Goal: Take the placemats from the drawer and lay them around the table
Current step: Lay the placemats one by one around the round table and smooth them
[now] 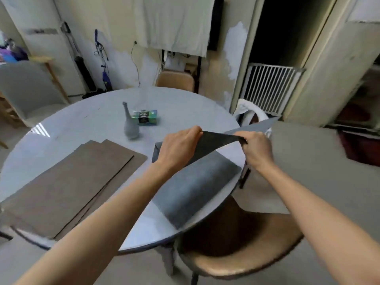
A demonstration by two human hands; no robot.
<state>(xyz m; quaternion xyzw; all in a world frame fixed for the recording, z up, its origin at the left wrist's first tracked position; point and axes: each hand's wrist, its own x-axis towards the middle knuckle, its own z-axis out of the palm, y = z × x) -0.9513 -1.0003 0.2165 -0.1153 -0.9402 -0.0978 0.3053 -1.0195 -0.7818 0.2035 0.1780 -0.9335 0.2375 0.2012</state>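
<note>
A round pale-grey table (86, 122) fills the middle of the view. Two brown placemats (67, 184) lie overlapped on its near left part. A grey placemat (197, 188) lies flat at the near right edge of the table. Above it, another dark grey placemat (216, 142) is lifted and bent. My left hand (178, 147) grips its left edge, and my right hand (257, 151) pinches its upper edge. Its far corner sticks out past the table's right rim.
A grey bottle-shaped vase (130, 125) and a small green packet (145, 117) stand near the table's centre. A tan chair (242, 254) is tucked in at the near right, another tan chair (175, 80) at the far side, a grey chair (26, 89) on the left.
</note>
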